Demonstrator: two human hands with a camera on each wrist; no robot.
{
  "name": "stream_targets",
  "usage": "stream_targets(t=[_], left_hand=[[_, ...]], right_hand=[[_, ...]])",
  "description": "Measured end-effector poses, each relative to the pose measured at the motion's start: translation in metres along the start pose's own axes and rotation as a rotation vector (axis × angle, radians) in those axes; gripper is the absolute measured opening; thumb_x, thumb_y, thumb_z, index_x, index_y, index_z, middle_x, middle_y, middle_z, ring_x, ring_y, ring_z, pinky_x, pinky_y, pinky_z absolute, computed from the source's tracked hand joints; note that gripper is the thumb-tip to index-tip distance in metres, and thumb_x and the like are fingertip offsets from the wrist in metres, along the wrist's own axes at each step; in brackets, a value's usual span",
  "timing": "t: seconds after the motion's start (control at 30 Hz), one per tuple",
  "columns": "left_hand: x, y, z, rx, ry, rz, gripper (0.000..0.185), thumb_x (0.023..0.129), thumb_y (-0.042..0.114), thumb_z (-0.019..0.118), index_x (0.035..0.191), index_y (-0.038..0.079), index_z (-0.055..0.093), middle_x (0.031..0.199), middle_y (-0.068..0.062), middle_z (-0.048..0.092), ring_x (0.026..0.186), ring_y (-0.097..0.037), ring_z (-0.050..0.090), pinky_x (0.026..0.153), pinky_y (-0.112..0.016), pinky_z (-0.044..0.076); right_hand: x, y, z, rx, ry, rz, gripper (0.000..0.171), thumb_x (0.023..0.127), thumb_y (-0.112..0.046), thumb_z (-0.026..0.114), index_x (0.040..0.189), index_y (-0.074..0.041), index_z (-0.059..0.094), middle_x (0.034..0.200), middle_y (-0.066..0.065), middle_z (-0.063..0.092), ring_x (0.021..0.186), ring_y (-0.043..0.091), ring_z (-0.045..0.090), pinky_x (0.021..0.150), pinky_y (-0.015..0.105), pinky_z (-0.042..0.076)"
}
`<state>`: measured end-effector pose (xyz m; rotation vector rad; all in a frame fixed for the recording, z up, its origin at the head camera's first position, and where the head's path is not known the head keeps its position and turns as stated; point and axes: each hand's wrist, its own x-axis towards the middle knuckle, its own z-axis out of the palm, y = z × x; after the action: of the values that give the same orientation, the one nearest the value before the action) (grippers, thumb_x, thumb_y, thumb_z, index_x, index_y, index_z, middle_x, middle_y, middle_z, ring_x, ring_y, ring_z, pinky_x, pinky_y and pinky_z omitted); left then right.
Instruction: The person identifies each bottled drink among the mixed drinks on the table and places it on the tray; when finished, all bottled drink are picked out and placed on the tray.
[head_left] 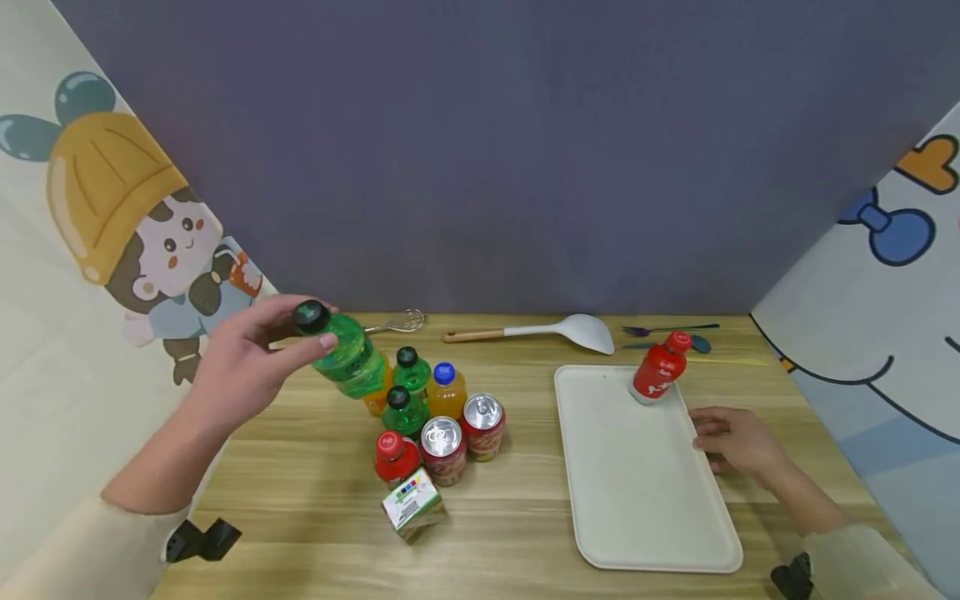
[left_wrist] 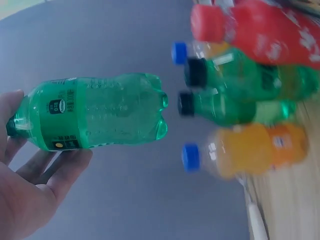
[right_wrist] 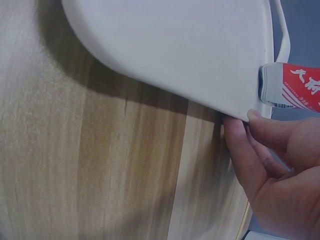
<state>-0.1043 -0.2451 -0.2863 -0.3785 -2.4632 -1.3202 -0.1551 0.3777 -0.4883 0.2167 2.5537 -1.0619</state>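
Note:
My left hand (head_left: 247, 367) grips a green soda bottle (head_left: 341, 354) near its black cap and holds it tilted in the air above the left end of a cluster of drinks. In the left wrist view the green bottle (left_wrist: 100, 112) lies across my fingers (left_wrist: 60, 165). My right hand (head_left: 738, 442) rests on the table with its fingertips (right_wrist: 240, 132) touching the right rim of a white tray (head_left: 637, 475). A red bottle (head_left: 660, 368) stands at the tray's far corner; the red bottle (right_wrist: 295, 87) shows just past my fingers.
The cluster (head_left: 427, 417) holds green, orange and red bottles, two cans (head_left: 461, 437) and a small carton (head_left: 412, 504). A white spoon with wooden handle (head_left: 540, 332), a whisk (head_left: 397, 321) and dark cutlery (head_left: 667, 333) lie along the back edge.

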Motion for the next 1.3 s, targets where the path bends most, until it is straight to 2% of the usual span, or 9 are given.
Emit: stream_targets(t=[0.17, 0.37, 0.53, 0.67, 0.87, 0.93, 1.13, 1.3], left_hand=[[0.019, 0.016, 0.023, -0.067, -0.053, 0.005, 0.026, 0.092, 0.012, 0.078, 0.117, 0.011, 0.073, 0.105, 0.010, 0.076, 0.096, -0.010, 0.073, 0.077, -0.020, 0.059], [0.041, 0.031, 0.055, -0.156, -0.135, -0.016, 0.026, 0.092, 0.019, 0.079, 0.117, 0.013, 0.072, 0.108, -0.002, 0.074, 0.098, -0.021, 0.070, 0.080, -0.029, 0.060], [0.057, 0.042, 0.084, -0.218, -0.212, -0.026, 0.030, 0.091, 0.025, 0.080, 0.119, 0.017, 0.071, 0.111, 0.000, 0.072, 0.101, -0.019, 0.068, 0.085, -0.038, 0.059], [0.069, 0.050, 0.112, -0.241, -0.263, -0.025, 0.030, 0.092, 0.028, 0.080, 0.119, 0.019, 0.071, 0.113, 0.003, 0.071, 0.106, -0.016, 0.068, 0.089, -0.040, 0.058], [0.083, 0.065, 0.154, -0.292, -0.335, -0.009, 0.027, 0.091, 0.026, 0.081, 0.115, 0.019, 0.072, 0.112, 0.002, 0.072, 0.105, -0.017, 0.068, 0.080, -0.043, 0.062], [0.087, 0.070, 0.168, -0.300, -0.357, -0.009, 0.027, 0.090, 0.026, 0.081, 0.115, 0.020, 0.072, 0.111, 0.003, 0.072, 0.104, -0.017, 0.069, 0.076, -0.043, 0.062], [0.099, 0.084, 0.210, -0.270, -0.394, 0.012, 0.030, 0.090, 0.032, 0.081, 0.117, 0.023, 0.071, 0.110, 0.009, 0.072, 0.104, -0.012, 0.067, 0.086, -0.034, 0.056], [0.107, 0.091, 0.247, -0.266, -0.427, -0.021, 0.030, 0.089, 0.035, 0.083, 0.115, 0.025, 0.072, 0.108, 0.012, 0.072, 0.102, -0.008, 0.067, 0.085, -0.031, 0.054]], right_hand=[[0.000, 0.000, 0.001, -0.008, 0.003, 0.006, 0.057, 0.094, -0.010, 0.074, 0.143, 0.007, 0.050, 0.120, 0.027, 0.064, 0.083, 0.020, 0.067, 0.067, 0.036, 0.063], [-0.001, -0.002, 0.002, -0.006, 0.009, 0.012, 0.057, 0.094, -0.010, 0.074, 0.143, 0.006, 0.050, 0.121, 0.028, 0.064, 0.084, 0.020, 0.068, 0.067, 0.037, 0.063], [-0.001, -0.004, 0.002, -0.006, 0.006, 0.020, 0.056, 0.095, -0.009, 0.073, 0.144, 0.006, 0.050, 0.122, 0.029, 0.064, 0.086, 0.020, 0.068, 0.068, 0.037, 0.063], [0.000, -0.001, 0.002, 0.000, 0.003, 0.029, 0.057, 0.095, -0.009, 0.073, 0.144, 0.005, 0.050, 0.122, 0.028, 0.064, 0.086, 0.020, 0.068, 0.069, 0.037, 0.063], [0.000, -0.003, 0.000, -0.006, -0.003, 0.037, 0.057, 0.095, -0.008, 0.072, 0.145, 0.006, 0.049, 0.123, 0.029, 0.063, 0.088, 0.021, 0.068, 0.069, 0.037, 0.063], [0.000, -0.005, -0.001, -0.010, -0.004, 0.031, 0.057, 0.095, -0.008, 0.072, 0.145, 0.007, 0.048, 0.122, 0.030, 0.063, 0.088, 0.022, 0.068, 0.068, 0.037, 0.063], [0.000, -0.006, 0.000, -0.018, 0.008, 0.027, 0.057, 0.095, -0.007, 0.073, 0.144, 0.008, 0.049, 0.120, 0.029, 0.064, 0.086, 0.021, 0.068, 0.068, 0.037, 0.063], [-0.002, -0.005, 0.001, -0.022, 0.020, 0.006, 0.056, 0.094, -0.006, 0.073, 0.142, 0.009, 0.050, 0.119, 0.029, 0.064, 0.084, 0.020, 0.068, 0.066, 0.037, 0.063]])
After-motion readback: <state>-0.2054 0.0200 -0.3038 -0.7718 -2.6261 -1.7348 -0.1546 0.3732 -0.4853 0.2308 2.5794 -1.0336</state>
